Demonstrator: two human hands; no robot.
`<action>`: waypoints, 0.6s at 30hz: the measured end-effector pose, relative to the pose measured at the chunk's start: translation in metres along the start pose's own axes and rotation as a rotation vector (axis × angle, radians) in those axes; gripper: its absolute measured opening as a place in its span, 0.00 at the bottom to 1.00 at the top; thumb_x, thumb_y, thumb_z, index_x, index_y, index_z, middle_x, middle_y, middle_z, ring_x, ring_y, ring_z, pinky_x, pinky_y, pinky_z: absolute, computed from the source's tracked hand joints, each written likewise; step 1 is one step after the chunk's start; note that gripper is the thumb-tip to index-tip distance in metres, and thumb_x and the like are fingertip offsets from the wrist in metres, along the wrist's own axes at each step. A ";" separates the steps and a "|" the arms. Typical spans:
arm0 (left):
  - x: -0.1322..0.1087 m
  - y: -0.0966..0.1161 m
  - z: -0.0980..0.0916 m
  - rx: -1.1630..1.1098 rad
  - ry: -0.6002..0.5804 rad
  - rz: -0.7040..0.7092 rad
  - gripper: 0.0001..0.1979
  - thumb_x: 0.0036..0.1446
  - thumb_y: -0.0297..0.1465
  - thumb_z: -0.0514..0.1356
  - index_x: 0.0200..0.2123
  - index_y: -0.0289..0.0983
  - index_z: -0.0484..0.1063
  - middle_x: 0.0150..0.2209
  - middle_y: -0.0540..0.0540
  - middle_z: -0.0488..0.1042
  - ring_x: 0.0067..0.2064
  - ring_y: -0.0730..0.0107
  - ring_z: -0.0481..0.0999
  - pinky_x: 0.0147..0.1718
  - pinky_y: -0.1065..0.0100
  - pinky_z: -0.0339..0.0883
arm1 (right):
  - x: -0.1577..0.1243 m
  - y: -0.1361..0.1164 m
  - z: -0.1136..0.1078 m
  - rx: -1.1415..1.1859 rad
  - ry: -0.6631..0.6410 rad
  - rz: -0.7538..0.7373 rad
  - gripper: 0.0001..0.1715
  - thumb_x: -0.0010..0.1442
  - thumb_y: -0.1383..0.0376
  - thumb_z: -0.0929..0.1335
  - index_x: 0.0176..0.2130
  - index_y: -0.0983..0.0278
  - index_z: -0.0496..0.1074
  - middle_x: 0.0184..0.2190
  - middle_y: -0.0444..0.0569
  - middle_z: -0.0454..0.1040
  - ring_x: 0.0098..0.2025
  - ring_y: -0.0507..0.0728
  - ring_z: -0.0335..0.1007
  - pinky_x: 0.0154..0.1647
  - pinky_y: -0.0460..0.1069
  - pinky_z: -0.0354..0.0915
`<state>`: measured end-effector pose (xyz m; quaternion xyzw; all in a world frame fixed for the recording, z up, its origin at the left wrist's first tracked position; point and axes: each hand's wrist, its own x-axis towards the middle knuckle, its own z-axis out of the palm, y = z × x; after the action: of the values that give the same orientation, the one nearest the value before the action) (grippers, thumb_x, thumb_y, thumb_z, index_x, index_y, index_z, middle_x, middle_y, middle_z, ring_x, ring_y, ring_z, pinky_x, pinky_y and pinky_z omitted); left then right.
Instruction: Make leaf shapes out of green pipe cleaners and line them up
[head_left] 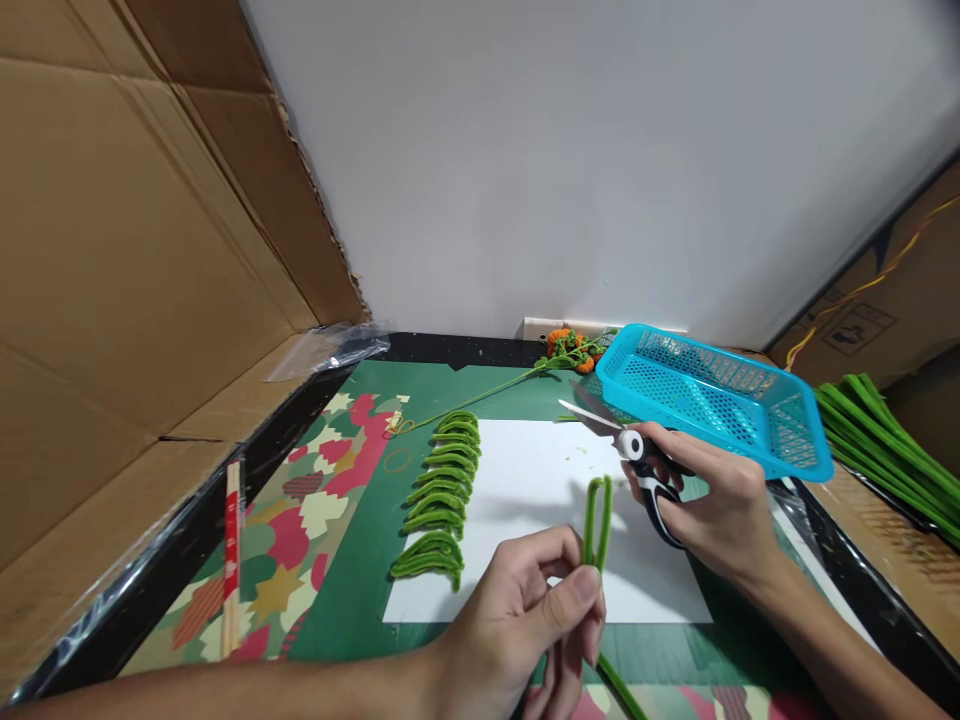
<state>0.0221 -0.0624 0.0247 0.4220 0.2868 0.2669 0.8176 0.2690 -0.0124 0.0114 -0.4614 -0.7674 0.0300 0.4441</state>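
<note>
My left hand pinches a green fuzzy stem between thumb and forefinger. Two short ends of it stand up side by side above the fingers, and a longer part runs down below the hand. My right hand holds black-and-white scissors, their blades parted and pointing up and to the left, above and right of the stem's ends. A white sheet lies under both hands. Along its left edge several curved green fuzzy pieces are lined up in a column.
A blue plastic basket stands at the back right, with green stems beyond it. Orange flowers on a long stem lie at the back. Wrapped chopsticks and a plastic bag are at the left. Cardboard rises on the left.
</note>
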 end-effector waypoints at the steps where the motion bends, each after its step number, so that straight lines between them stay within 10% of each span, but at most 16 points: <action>1: 0.001 -0.003 -0.001 0.009 0.013 0.008 0.22 0.67 0.51 0.63 0.37 0.37 0.66 0.26 0.54 0.71 0.14 0.84 0.67 0.09 0.85 0.56 | 0.000 0.002 0.001 -0.002 -0.008 0.016 0.23 0.61 0.69 0.72 0.56 0.61 0.78 0.32 0.46 0.78 0.28 0.55 0.73 0.29 0.48 0.71; 13: 0.004 -0.028 -0.011 0.074 0.136 0.079 0.18 0.73 0.48 0.57 0.39 0.39 0.66 0.16 0.59 0.67 0.10 0.82 0.61 0.08 0.83 0.50 | 0.005 0.011 0.007 -0.123 -0.203 0.184 0.21 0.62 0.65 0.73 0.55 0.61 0.79 0.42 0.48 0.87 0.37 0.61 0.86 0.35 0.48 0.77; 18: 0.006 -0.028 -0.012 0.065 0.158 0.095 0.18 0.74 0.48 0.55 0.39 0.40 0.66 0.14 0.59 0.64 0.10 0.80 0.60 0.08 0.83 0.49 | 0.002 0.019 0.011 -0.127 -0.275 0.171 0.23 0.63 0.67 0.68 0.58 0.62 0.76 0.54 0.53 0.83 0.53 0.66 0.83 0.52 0.56 0.77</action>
<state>0.0231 -0.0662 -0.0066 0.4392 0.3386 0.3285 0.7646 0.2741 0.0036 -0.0025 -0.5438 -0.7792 0.0816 0.3008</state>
